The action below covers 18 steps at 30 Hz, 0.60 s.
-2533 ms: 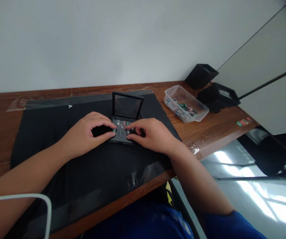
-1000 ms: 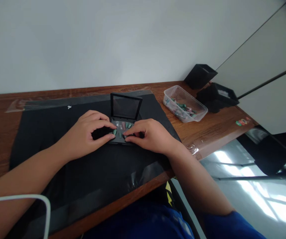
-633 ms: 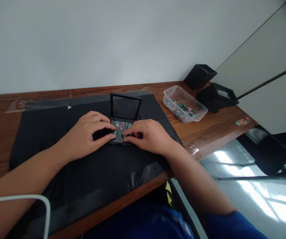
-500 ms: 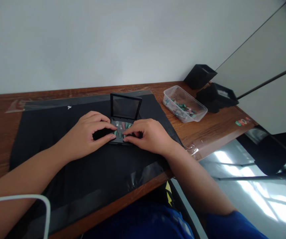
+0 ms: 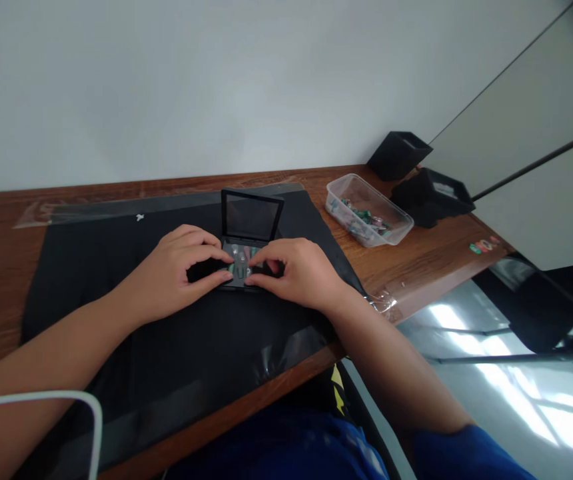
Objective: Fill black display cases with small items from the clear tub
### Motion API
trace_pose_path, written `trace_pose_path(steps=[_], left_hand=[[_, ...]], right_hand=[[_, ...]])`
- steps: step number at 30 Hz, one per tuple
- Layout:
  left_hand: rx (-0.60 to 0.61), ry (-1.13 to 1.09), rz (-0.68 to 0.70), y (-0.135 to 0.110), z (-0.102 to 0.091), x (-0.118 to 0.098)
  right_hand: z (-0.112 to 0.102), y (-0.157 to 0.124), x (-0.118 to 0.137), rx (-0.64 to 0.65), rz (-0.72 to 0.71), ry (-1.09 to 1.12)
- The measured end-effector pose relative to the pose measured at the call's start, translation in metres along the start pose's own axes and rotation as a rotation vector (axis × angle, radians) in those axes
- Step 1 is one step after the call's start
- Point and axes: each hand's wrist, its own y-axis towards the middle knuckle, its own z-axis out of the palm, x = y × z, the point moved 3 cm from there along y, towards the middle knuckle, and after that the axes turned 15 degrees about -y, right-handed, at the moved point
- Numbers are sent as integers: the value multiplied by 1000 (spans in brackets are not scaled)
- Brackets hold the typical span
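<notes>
A small black case (image 5: 232, 283) stands with its lid raised on the black mat. Inside lie several small glossy pieces (image 5: 240, 257), shaped like press-on nails, in clear, green and pink tones. My left hand (image 5: 181, 267) reaches in from the left, thumb and index finger closed around a green nail-shaped piece (image 5: 231, 268) at the case's left side. From the right, my right hand (image 5: 299, 270) pinches a pale nail-shaped piece (image 5: 248, 272) near the middle of the case. My right fingers cover the case's right part.
A clear plastic tub (image 5: 369, 210) of green and pink pieces sits on the wooden table (image 5: 406, 267) to the right. Two black boxes (image 5: 434, 197) stand behind it. A white scrap (image 5: 140, 217) lies on the mat (image 5: 176, 353), and a white cable (image 5: 41, 397) crosses my left forearm.
My right fingertips have shifted slightly left within the case. My left hand keeps nearly the same place, and the lid stays raised.
</notes>
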Motion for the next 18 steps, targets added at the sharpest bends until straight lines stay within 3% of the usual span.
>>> trace_pose_path(steps=[7,18], left_hand=[[-2,-5,-22,0,-1,-1],[9,-10,-51,-1,0,1]], right_hand=[[-1,0,1,44,66,-42],[1,-1,4,77,-12,-12]])
